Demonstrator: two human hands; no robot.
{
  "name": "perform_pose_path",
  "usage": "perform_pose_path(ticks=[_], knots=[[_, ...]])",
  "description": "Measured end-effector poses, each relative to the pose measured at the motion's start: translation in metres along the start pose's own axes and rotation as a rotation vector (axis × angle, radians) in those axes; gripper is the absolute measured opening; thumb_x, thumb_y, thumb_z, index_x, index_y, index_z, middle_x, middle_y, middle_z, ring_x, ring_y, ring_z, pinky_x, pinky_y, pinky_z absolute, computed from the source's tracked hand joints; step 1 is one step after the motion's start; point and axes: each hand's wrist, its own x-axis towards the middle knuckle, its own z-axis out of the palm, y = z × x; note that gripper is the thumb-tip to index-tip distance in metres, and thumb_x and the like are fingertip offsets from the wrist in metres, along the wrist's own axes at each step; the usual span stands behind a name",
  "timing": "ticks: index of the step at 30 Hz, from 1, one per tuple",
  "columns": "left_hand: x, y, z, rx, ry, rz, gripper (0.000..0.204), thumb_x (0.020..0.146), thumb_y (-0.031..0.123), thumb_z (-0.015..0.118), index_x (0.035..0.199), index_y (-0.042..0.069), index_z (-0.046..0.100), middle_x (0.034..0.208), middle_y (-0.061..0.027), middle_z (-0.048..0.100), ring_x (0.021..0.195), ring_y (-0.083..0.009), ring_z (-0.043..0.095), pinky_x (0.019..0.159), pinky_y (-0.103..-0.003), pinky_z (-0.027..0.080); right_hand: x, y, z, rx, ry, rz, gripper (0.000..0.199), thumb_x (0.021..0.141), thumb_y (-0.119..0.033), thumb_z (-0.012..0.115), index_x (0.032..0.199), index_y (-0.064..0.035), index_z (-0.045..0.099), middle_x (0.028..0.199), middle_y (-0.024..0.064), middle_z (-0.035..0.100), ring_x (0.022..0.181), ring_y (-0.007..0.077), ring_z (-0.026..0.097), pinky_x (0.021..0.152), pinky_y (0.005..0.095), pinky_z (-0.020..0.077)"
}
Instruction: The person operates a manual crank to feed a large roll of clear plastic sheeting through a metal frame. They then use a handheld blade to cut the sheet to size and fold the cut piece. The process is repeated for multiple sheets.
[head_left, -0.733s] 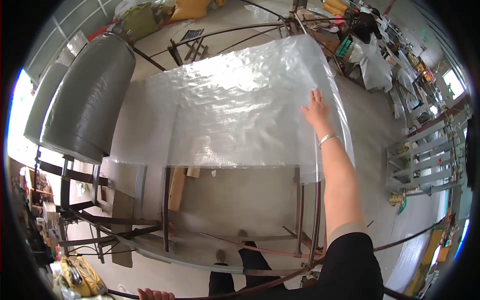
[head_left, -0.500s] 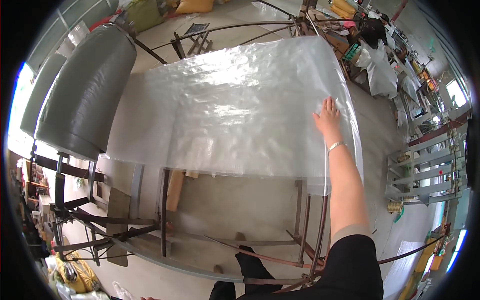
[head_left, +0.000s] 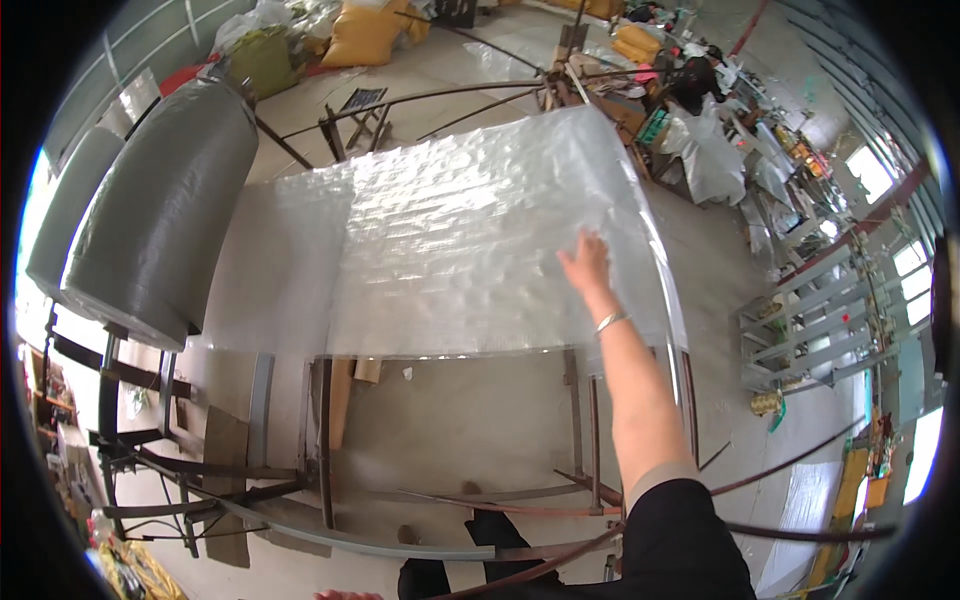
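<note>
A wide sheet of clear plastic film [head_left: 450, 280] stretches from a big grey roll [head_left: 160, 210] on the left across a metal frame. My right hand [head_left: 588, 262] is over the film, left of its shiny right edge, with the thumb held away from the fingers and nothing in it. Whether the fingertips touch the film I cannot tell. Only a sliver of my left hand [head_left: 348, 596] shows at the lower edge, and its fingers are mostly hidden.
Brown metal bars [head_left: 325, 440] and a curved grey rail [head_left: 400, 550] stand between me and the film. A grey slatted rack [head_left: 810, 335] is at the right. Yellow sacks [head_left: 365, 35] lie at the back, and a cluttered bench [head_left: 760, 150] runs along the far right.
My right hand has come left from beside the film's right edge, and its fingers are less straight. The whole view has shifted a little. More of my left hand shows at the bottom.
</note>
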Motion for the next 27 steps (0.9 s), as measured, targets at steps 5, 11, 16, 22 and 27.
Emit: perform_pose_path(ticks=[5,11,16,22,27], knots=[[0.016,-0.009,-0.019,-0.029,-0.323,0.029,0.031,0.098,0.031,0.044,0.075,0.011,0.05,0.067,-0.0053,0.05,0.067,-0.0214,0.049,0.077,-0.04,0.041,-0.136,-0.012,-0.052,0.267,0.054,-0.147,0.067,0.079,-0.032,0.069,0.133,-0.0032,0.041,0.135,0.0231,0.043,0.125,0.0396,0.04,0.101,0.0483,0.0365],[0.025,0.013,0.028,0.251,-0.581,0.111,0.039,0.099,0.031,0.042,0.067,0.009,0.04,0.062,-0.0043,0.041,0.063,-0.0187,0.042,0.075,-0.037,0.041,-0.372,-0.055,-0.239,0.356,0.258,-0.226,0.051,0.078,-0.018,0.07,0.123,-0.0027,0.051,0.129,0.0174,0.05,0.12,0.0351,0.046,0.099,0.0438,0.0383],[0.005,0.012,0.07,0.391,-0.618,0.18,0.046,0.102,0.032,0.036,0.061,0.011,0.029,0.054,-0.0003,0.027,0.054,-0.0143,0.031,0.072,-0.034,0.038,-0.596,0.047,-0.284,0.132,0.264,0.276,0.055,0.076,-0.022,0.072,0.123,-0.0037,0.05,0.126,0.0165,0.052,0.12,0.0338,0.046,0.098,0.0427,0.0395],[-0.001,-0.002,0.129,0.255,-0.496,0.227,0.045,0.103,0.028,0.034,0.063,0.014,0.02,0.053,0.0015,0.016,0.05,-0.0103,0.017,0.057,-0.028,0.024,-0.817,0.164,-0.193,0.14,0.035,0.941,0.083,0.071,-0.045,0.074,0.132,-0.0003,0.042,0.13,0.0237,0.047,0.122,0.0393,0.042,0.102,0.0463,0.0355],[-0.03,-0.039,0.22,0.276,-0.562,0.352,0.045,0.101,0.026,0.041,0.062,0.015,0.022,0.054,0.0029,0.018,0.049,-0.0081,0.015,0.053,-0.026,0.021,-0.868,0.18,-0.136,0.237,-0.259,1.036,0.095,0.064,-0.057,0.073,0.133,-0.0002,0.041,0.128,0.0246,0.048,0.12,0.0383,0.045,0.1,0.0449,0.0377]])
